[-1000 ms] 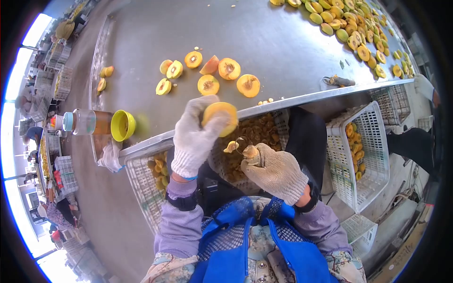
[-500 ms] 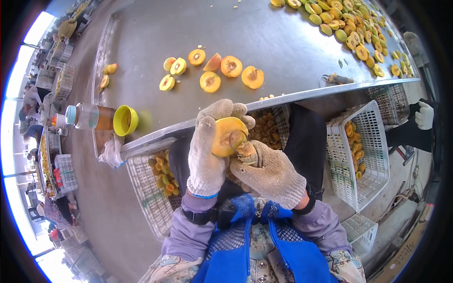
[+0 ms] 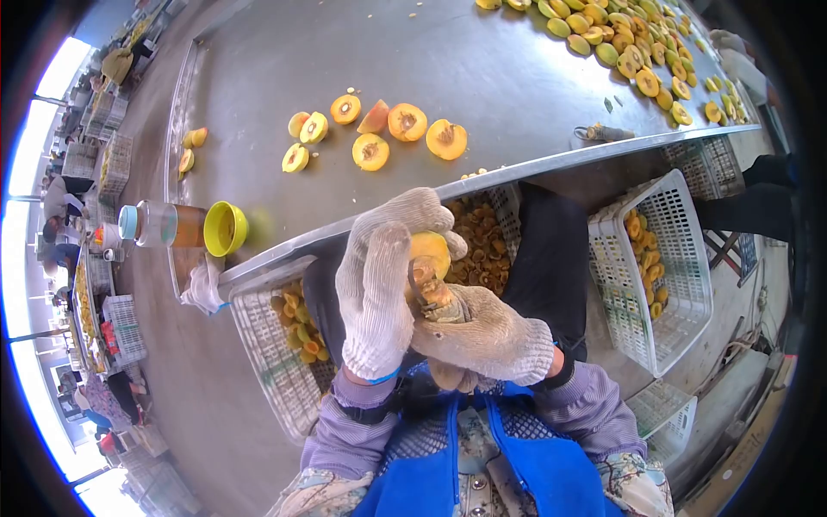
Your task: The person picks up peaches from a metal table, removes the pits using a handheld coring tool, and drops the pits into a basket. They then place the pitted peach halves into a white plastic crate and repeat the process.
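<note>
My left hand [image 3: 376,276], in a knitted work glove, is wrapped around a yellow peach half [image 3: 430,252], most of which its fingers and palm hide. My right hand [image 3: 487,336], gloved and stained brown, grips a pitting tool [image 3: 444,303] with a wrapped handle and a curved metal loop. The loop lies against the lower edge of the peach half, close to my left palm; its exact contact is hidden. Beyond my hands, several cut peach halves [image 3: 370,152] rest on the metal table [image 3: 250,77], some with their hollows facing up.
A large pile of peach halves [image 3: 633,52] covers the far right. Another looped tool [image 3: 605,133] lies by the table edge. At left are a jar [image 3: 159,224] and a yellow-green cup [image 3: 226,229]. Crates [image 3: 659,267] of fruit stand below. A person's dark-clothed limb [image 3: 745,211] is at right.
My left hand has turned and closed further over the peach half. My right hand has rotated, bringing the tool's loop lower and leftward. The other person's gloved hand at right has left view.
</note>
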Motion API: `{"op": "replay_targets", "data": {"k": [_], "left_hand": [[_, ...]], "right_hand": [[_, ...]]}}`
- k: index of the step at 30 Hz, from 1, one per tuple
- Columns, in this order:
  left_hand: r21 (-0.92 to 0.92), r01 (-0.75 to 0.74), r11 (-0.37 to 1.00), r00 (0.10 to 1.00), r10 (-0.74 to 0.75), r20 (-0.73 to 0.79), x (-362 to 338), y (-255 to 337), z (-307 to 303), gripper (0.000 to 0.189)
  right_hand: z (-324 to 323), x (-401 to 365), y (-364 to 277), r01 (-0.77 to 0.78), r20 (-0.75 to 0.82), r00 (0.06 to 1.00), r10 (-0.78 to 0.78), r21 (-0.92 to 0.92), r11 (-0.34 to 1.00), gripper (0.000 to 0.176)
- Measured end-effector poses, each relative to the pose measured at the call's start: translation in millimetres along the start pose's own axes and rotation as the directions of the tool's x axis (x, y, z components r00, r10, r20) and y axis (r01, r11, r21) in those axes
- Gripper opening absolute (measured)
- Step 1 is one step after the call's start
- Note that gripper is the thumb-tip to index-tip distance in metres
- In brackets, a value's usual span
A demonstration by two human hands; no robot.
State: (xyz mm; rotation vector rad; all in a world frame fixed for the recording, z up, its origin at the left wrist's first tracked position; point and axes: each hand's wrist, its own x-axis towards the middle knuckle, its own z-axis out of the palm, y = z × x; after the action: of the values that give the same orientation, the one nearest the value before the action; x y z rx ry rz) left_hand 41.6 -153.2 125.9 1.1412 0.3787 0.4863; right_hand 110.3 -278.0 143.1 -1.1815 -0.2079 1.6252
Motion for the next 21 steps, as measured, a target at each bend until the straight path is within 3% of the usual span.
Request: {"op": "replay_targets", "data": {"k": [4,6,7,9,10,11,13,14,15,18,19,20,21], "left_hand": [[0.138,0.050,0.989,0.998,-0.046,-0.034,0,2,3,0.049],[0.148,-0.115,0.982,0.991,0.104,0.078,-4,2,1,0.047],[0.149,-0.116,0.982,0.991,0.105,0.079,-3,-1,0,0.047],[0.005,-0.355,0.935,0.915,0.346,0.209,0,-6,-4,0.028],[0.037,-0.376,0.926,0.907,0.360,0.217,0,-6,-4,0.028],[0.036,-0.378,0.925,0.907,0.362,0.218,1,-3,-2,0.028],[0.314,-0.192,0.930,0.978,0.153,0.143,1,3,0,0.046],[0.207,-0.070,0.976,0.990,0.042,0.133,0,5,0,0.045],[0.205,-0.073,0.976,0.990,0.047,0.132,0,5,-1,0.045],[0.216,-0.171,0.961,0.976,0.135,0.169,-5,-1,-7,0.030],[0.237,-0.316,0.918,0.943,0.276,0.187,-6,-7,-6,0.043],[0.253,-0.454,0.854,0.888,0.410,0.210,-7,-10,-6,0.056],[0.250,-0.454,0.855,0.887,0.410,0.211,-4,-5,-7,0.056]], "right_hand": [[-14,4,18,0.010,0.096,0.995,-0.018,0.084,0.996,0.024],[-18,1,20,-0.008,0.273,0.961,-0.039,0.167,0.986,0.023],[-20,2,24,-0.006,0.272,0.961,-0.040,0.167,0.986,0.023],[-20,5,27,-0.078,0.310,0.951,-0.002,0.244,0.967,0.023],[-19,2,23,-0.077,0.310,0.951,-0.002,0.243,0.967,0.023],[-18,-2,16,-0.086,0.277,0.960,0.032,0.184,0.979,0.023],[-15,-5,12,-0.099,0.239,0.969,0.068,0.121,0.988,0.023],[-14,-5,12,-0.069,0.204,0.978,0.042,0.127,0.990,0.022],[-13,-4,13,-0.039,0.170,0.985,0.016,0.130,0.991,0.022],[-21,2,32,0.007,0.243,0.969,-0.041,0.142,0.990,0.022],[-21,6,38,0.007,0.243,0.969,-0.042,0.141,0.990,0.022],[-21,10,44,0.033,0.335,0.934,-0.125,0.265,0.964,0.021],[-20,11,47,0.044,0.412,0.886,-0.214,0.385,0.922,0.021]]}}
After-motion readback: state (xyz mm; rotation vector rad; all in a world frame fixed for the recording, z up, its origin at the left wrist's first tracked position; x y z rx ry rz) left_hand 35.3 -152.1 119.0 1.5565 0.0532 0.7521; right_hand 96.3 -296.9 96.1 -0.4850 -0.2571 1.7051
